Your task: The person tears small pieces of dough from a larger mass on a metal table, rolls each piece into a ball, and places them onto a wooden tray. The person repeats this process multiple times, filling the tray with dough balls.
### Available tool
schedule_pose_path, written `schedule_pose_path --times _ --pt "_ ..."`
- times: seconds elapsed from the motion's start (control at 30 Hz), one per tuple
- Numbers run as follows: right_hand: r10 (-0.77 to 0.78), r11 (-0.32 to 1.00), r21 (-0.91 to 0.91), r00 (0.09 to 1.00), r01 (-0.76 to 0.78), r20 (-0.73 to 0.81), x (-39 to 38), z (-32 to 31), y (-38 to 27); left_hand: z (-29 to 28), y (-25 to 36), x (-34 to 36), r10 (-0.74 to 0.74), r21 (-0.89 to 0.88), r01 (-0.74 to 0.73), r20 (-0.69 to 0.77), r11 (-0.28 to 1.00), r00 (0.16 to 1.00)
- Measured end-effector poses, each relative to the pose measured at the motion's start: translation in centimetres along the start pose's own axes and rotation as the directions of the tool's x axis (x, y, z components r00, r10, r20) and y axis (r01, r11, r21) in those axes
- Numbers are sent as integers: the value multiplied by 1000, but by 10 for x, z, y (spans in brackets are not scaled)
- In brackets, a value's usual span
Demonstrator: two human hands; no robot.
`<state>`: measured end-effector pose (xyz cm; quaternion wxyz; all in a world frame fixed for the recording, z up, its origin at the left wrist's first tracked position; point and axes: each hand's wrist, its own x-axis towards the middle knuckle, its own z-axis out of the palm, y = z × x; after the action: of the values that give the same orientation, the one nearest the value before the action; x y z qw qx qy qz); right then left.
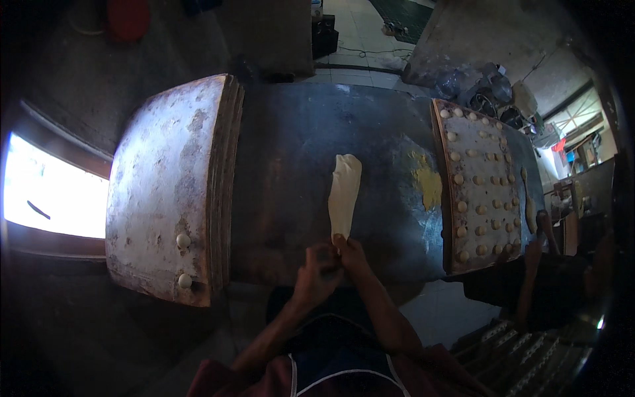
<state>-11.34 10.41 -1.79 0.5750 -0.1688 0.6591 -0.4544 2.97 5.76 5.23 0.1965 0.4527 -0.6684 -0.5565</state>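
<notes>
A long, flattened strip of pale dough (pixel 344 192) lies lengthwise on the dark tabletop (pixel 284 165), wider and slightly folded at its far end. My right hand (pixel 349 253) grips its narrow near end, thumb on top. Close against it on the left, my left hand (pixel 316 272) has its fingers curled in toward the dough's tip. Shadow hides what those fingers hold, if anything.
At left, a stack of worn baking trays (pixel 165 178) carries two dough balls (pixel 183 241). Rows of dough balls fill another tray (pixel 468 188) at right. Yellow paste (pixel 426 180) smears the table. Another person's hand (pixel 544 221) is beside dough strips (pixel 531 213) at the far right.
</notes>
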Motion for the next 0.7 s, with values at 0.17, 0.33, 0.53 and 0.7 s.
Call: schedule_pose_path --times 0.17,0.33,0.53,0.7 --pt "-581 641 -658 810 395 -81 -38 -7 -12 22 3 34 -440 -577 600 409 554 799" --pt "-465 528 -703 855 476 229 -110 -37 -49 59 -27 80 -195 -686 690 663 231 723" --pt "-531 798 -69 752 599 389 -63 -41 -98 56 -50 72 -50 -503 249 376 828 925" --pt "-353 693 -369 738 619 575 44 15 -86 27 -9 20 -15 577 -271 441 771 897"
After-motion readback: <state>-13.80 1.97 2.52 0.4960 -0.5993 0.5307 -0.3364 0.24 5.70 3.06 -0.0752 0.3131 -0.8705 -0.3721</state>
